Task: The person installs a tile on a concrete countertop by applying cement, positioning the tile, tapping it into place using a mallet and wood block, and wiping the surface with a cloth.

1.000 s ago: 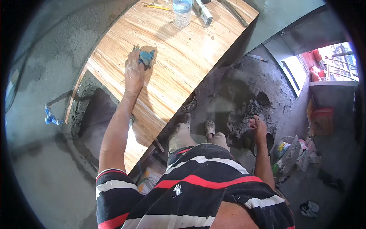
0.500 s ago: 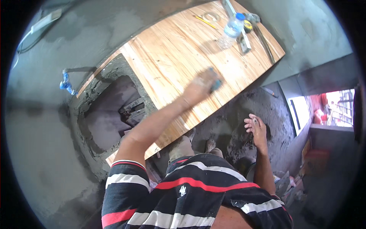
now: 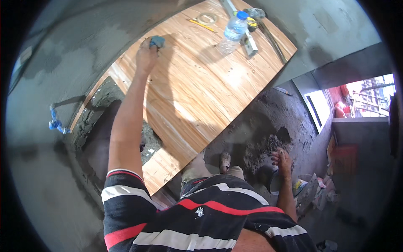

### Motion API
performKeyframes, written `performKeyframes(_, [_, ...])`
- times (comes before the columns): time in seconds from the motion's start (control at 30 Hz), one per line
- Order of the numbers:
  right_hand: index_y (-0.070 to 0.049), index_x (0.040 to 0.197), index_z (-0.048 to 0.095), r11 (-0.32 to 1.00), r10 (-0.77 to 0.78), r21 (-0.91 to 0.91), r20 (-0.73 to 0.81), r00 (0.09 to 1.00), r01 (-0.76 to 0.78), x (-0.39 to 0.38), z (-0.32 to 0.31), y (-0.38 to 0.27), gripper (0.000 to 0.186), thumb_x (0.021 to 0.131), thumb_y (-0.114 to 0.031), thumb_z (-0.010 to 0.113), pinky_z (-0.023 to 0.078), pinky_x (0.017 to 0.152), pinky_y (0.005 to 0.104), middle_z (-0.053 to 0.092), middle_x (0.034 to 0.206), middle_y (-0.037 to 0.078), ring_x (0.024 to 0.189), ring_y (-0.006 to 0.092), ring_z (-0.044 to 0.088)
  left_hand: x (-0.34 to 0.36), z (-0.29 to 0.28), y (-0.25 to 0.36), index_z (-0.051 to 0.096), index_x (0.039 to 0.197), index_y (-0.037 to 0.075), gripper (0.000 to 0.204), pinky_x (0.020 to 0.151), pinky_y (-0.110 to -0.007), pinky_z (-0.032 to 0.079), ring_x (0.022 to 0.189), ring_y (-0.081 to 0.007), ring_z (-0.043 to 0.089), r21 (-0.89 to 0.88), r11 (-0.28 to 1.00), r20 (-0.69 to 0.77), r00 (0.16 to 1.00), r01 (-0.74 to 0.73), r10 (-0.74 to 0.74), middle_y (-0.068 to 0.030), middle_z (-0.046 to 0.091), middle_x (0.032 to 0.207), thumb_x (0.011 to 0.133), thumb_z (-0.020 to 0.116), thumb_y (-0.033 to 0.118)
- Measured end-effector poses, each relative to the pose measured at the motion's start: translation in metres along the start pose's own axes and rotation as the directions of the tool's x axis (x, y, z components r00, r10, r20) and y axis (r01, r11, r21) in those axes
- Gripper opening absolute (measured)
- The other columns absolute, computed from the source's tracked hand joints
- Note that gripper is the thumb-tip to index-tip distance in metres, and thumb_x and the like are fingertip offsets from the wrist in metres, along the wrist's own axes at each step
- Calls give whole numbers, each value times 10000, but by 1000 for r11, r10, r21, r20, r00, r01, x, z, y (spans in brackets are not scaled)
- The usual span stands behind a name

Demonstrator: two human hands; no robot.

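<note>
Well to the left of the clear plastic bottle [image 3: 232, 35] and slightly nearer the body, on the bench [image 3: 197, 92], a small crumpled blue wad [image 3: 157, 41]: soft-looking, sponge or cloth, impossible to tell which. Beneath the bottle, smooth boards of streaked honey-coloured wood grain, dotted with dark specks, bright with glare just below the bottle. Just left of the bottle, a slim yellow pencil [image 3: 201, 25] and a flat, pale ring of tape [image 3: 208, 24]. Right of the bottle, a straight pale bar [image 3: 250, 45] with a boxy end, a rounded yellow-and-black tape measure [image 3: 252, 24], and farther right a long dark rod [image 3: 272, 42].

Far below and left of the bottle, an opening edged in rough, lumpy grey mortar [image 3: 152, 145]; beyond that, on the plastered wall, a knobbly blue fitting [image 3: 55, 122].

Left of the bottle, with the arm stretched out, the left hand [image 3: 147, 53], closed around the blue wad. Well below and right of the bottle, clear of the bench, the right hand [image 3: 283, 161], half-curled, near a round bucket [image 3: 275, 185]; too small to tell whether anything sits between the fingers.
</note>
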State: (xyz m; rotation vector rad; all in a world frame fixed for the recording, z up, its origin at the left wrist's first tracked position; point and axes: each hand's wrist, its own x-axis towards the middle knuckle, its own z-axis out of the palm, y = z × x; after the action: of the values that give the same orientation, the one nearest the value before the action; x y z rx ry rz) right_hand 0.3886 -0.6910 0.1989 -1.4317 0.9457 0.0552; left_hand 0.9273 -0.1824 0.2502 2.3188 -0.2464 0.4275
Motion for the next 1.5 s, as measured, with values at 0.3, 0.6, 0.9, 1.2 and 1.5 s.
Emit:
performKeyframes(0.3, [-16, 1325, 604, 996, 54, -72, -39, 998, -56, -19, -13, 27, 363, 1056, -261, 591, 464, 608, 222, 725, 1022, 79, 751, 86, 621, -101, 151, 131, 574, 1290, -49, 339, 1078, -480, 457, 1228, -435, 593, 136, 930, -45, 936, -340, 349, -281, 632, 1287, 1005, 484, 113])
performKeyframes(0.6, [-11, 1389, 549, 982, -175, -36, 185, 967, 185, 5, -37, 9, 456, 1058, -324, 575, 522, 692, 268, 704, 1106, 109, 885, 140, 662, -301, 223, 396, 660, 1247, 55, 363, 988, -502, 514, 1109, -428, 657, -539, 838, 586, 751, 82, 304, -250, 692, 1174, 896, 621, 138])
performKeyframes(0.9, [-49, 1490, 473, 772, -356, 633, 497, 791, -51, 4, 67, -94, 545, 1067, -387, 540, 366, 1190, 433, 548, 1471, 113, 1369, 274, 515, -347, 132, 380, 546, 1371, -22, 566, 1084, -502, 445, 1280, -429, 567, -418, 901, 368, 885, -117, 286, -265, 579, 1393, 861, 673, 186])
performKeyframes(1.2, [5, 1434, 512, 857, -502, 305, 678, 537, 416, 19, 213, -217, 533, 936, -67, 687, 563, 914, 314, 658, 1275, 112, 1114, 174, 664, -312, 3, 215, 514, 1332, -110, 689, 1122, -605, 357, 1367, -559, 406, 363, 923, -72, 991, 131, -112, -342, 452, 1445, 877, 754, 348])
performKeyframes(1.5, [-46, 1378, 594, 84, -579, -17, 813, 62, 996, 53, 410, -318, 575, 849, -183, 773, 542, 943, 336, 713, 1156, 157, 1026, 242, 701, -263, 12, 151, 410, 1457, -148, 843, 1216, -594, 241, 1480, -547, 283, 422, 832, -44, 925, 359, -376, -387, 339, 1559, 910, 709, 420])
